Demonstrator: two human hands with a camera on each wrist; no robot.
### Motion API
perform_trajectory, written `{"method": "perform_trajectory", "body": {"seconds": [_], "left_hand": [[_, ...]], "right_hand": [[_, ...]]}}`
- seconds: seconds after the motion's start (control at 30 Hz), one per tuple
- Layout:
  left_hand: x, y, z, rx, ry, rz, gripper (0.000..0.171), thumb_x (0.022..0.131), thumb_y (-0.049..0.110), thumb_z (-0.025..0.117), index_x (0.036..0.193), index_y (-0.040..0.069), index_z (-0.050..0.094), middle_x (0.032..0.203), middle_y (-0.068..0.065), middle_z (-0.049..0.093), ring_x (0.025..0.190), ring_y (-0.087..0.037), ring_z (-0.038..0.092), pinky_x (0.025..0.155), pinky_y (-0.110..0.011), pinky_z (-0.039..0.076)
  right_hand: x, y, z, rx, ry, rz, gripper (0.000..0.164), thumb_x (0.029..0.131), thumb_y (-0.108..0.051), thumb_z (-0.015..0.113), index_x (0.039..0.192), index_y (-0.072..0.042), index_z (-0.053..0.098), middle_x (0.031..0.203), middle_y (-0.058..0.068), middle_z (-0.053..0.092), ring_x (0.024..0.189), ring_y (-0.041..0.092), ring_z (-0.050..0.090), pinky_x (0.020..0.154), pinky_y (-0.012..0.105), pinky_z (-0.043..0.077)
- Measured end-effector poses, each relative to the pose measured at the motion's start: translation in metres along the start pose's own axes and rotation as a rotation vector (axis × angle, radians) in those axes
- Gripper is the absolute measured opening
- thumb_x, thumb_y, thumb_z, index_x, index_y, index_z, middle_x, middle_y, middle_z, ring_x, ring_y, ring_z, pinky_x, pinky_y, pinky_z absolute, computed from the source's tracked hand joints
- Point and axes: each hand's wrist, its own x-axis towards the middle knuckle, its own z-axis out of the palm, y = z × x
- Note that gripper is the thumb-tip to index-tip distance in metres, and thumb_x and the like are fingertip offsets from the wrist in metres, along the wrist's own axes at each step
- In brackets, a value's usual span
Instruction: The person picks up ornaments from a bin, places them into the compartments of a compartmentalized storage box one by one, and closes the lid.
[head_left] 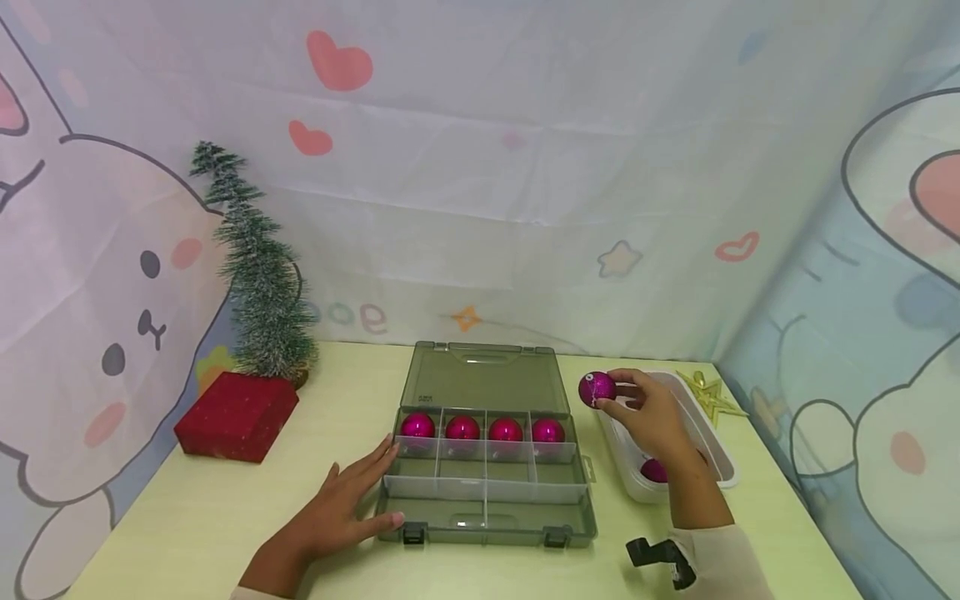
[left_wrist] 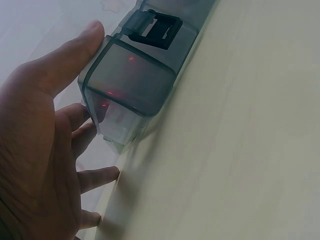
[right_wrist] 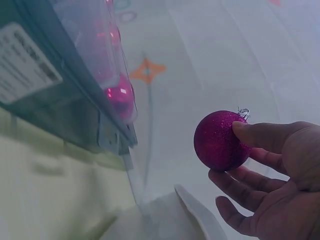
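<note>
A glittery magenta Christmas ball [head_left: 597,390] is pinched between the thumb and fingers of my right hand [head_left: 651,417], above the white tub's left rim. In the right wrist view the glitter ball [right_wrist: 220,141] shows its silver cap beside the thumb. My left hand [head_left: 341,504] rests against the left side of the green see-through compartment box [head_left: 480,467], thumb at the front corner, fingers spread. The box's lid [head_left: 483,379] is folded back. Shiny pink balls [head_left: 506,431] fill the back row, one per compartment; the compartments in front hold nothing.
The white plastic tub [head_left: 723,467] holds another magenta ball [head_left: 654,471], partly hidden by my right arm. Behind it lies a gold star [head_left: 708,396]. A small frosted Christmas tree [head_left: 262,275] and a red box [head_left: 236,417] stand at the left. A patterned cloth hangs behind.
</note>
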Motion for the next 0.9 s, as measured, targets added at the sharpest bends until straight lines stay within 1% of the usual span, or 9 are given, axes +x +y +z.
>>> {"method": "perform_trajectory", "body": {"seconds": [0.1, 0.23, 0.33, 0.43, 0.53, 0.67, 0.8, 0.9], "left_hand": [[-0.001, 0.000, 0.000, 0.000, 0.003, 0.001, 0.092, 0.098, 0.054, 0.075, 0.173, 0.018, 0.035, 0.182, -0.007, 0.029, 0.162, -0.047, 0.038, 0.110, -0.097, 0.016], [-0.001, 0.001, -0.001, -0.009, 0.003, 0.003, 0.093, 0.098, 0.054, 0.075, 0.173, 0.017, 0.035, 0.182, -0.008, 0.029, 0.162, -0.048, 0.037, 0.111, -0.097, 0.015], [-0.001, 0.001, -0.001, -0.017, -0.001, 0.000, 0.092, 0.098, 0.053, 0.075, 0.173, 0.017, 0.035, 0.182, -0.008, 0.028, 0.163, -0.048, 0.036, 0.111, -0.097, 0.014], [-0.001, 0.001, 0.000, -0.018, -0.005, -0.006, 0.092, 0.098, 0.054, 0.075, 0.173, 0.018, 0.034, 0.183, -0.007, 0.028, 0.163, -0.048, 0.036, 0.112, -0.097, 0.013], [-0.001, 0.001, 0.000, -0.021, -0.009, -0.009, 0.093, 0.098, 0.054, 0.075, 0.173, 0.018, 0.034, 0.183, -0.007, 0.028, 0.163, -0.048, 0.036, 0.112, -0.097, 0.013], [0.000, 0.001, 0.000, -0.026, -0.009, -0.005, 0.093, 0.098, 0.054, 0.075, 0.173, 0.018, 0.035, 0.182, -0.008, 0.028, 0.163, -0.049, 0.036, 0.112, -0.097, 0.013], [0.000, 0.001, 0.000, -0.018, -0.002, 0.004, 0.093, 0.098, 0.054, 0.075, 0.173, 0.017, 0.035, 0.182, -0.008, 0.029, 0.163, -0.048, 0.036, 0.112, -0.097, 0.014], [0.000, 0.001, 0.000, -0.015, 0.003, 0.005, 0.093, 0.098, 0.054, 0.075, 0.173, 0.016, 0.035, 0.182, -0.009, 0.029, 0.162, -0.048, 0.037, 0.111, -0.097, 0.014]], "right_hand": [[-0.002, -0.005, 0.007, 0.035, -0.017, -0.007, 0.046, 0.100, -0.014, 0.081, 0.142, -0.001, 0.066, 0.138, 0.027, 0.073, 0.128, 0.046, 0.072, 0.109, 0.062, 0.058], [-0.003, -0.010, 0.015, 0.083, -0.053, -0.016, 0.046, 0.100, -0.012, 0.080, 0.142, 0.001, 0.065, 0.139, 0.027, 0.072, 0.129, 0.045, 0.071, 0.108, 0.056, 0.060], [-0.004, -0.015, 0.020, 0.111, -0.077, 0.002, 0.046, 0.100, -0.013, 0.080, 0.142, 0.000, 0.066, 0.139, 0.025, 0.072, 0.129, 0.043, 0.071, 0.108, 0.051, 0.061], [-0.005, -0.019, 0.025, 0.137, -0.091, 0.033, 0.047, 0.100, -0.016, 0.082, 0.143, -0.004, 0.066, 0.140, 0.024, 0.072, 0.129, 0.042, 0.071, 0.109, 0.053, 0.059], [-0.006, -0.022, 0.031, 0.149, -0.098, 0.040, 0.048, 0.099, -0.018, 0.083, 0.143, -0.006, 0.067, 0.141, 0.022, 0.072, 0.131, 0.040, 0.070, 0.112, 0.057, 0.057], [-0.006, -0.024, 0.042, 0.164, -0.102, -0.001, 0.046, 0.098, -0.014, 0.083, 0.141, -0.005, 0.068, 0.138, 0.021, 0.074, 0.130, 0.040, 0.071, 0.111, 0.059, 0.057], [-0.003, -0.030, 0.054, 0.188, -0.120, -0.035, 0.045, 0.097, -0.012, 0.083, 0.140, -0.004, 0.069, 0.136, 0.021, 0.074, 0.128, 0.041, 0.072, 0.107, 0.055, 0.060], [-0.002, -0.038, 0.064, 0.204, -0.134, -0.040, 0.046, 0.097, -0.014, 0.084, 0.140, -0.005, 0.070, 0.136, 0.020, 0.074, 0.128, 0.039, 0.072, 0.106, 0.052, 0.060]]}}
